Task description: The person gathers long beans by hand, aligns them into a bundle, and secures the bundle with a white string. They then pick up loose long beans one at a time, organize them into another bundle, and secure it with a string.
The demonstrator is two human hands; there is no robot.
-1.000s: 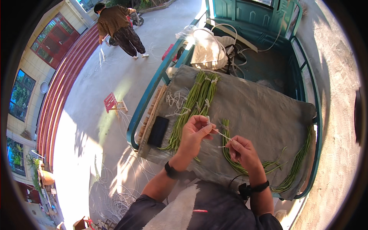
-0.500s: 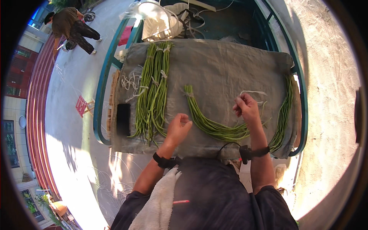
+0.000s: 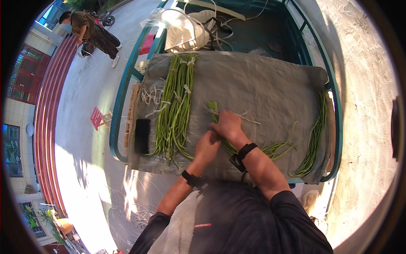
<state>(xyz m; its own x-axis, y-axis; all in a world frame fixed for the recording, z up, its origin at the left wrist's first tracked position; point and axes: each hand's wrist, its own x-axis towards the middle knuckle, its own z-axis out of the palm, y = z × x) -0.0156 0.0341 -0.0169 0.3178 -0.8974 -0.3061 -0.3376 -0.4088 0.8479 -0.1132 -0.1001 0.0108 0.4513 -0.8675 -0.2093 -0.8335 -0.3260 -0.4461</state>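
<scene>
A bundle of green long beans (image 3: 213, 106), bound near its top end, curves across the middle of the grey cloth (image 3: 270, 89). My right hand (image 3: 229, 125) is closed over its upper part, thumb toward the left. From beneath that hand a white tie strip (image 3: 252, 120) trails to the right; where it runs under the fingers is hidden. Just below, my left hand (image 3: 207, 146) is closed with its fingertips at the left edge of the same bundle. The lower bean ends (image 3: 277, 149) fan out beyond my right wrist.
Several tied bean bundles (image 3: 173, 114) lie at the left, beside white strips (image 3: 151, 96) and a black phone (image 3: 142, 135). Loose long beans (image 3: 315, 137) lie at the right near the green metal rail (image 3: 337, 127). A person (image 3: 91, 34) stands far left.
My right hand has moved left with the white strip, from over the bean ends to the bundle's upper part. My left hand has come in against the bundle and closed.
</scene>
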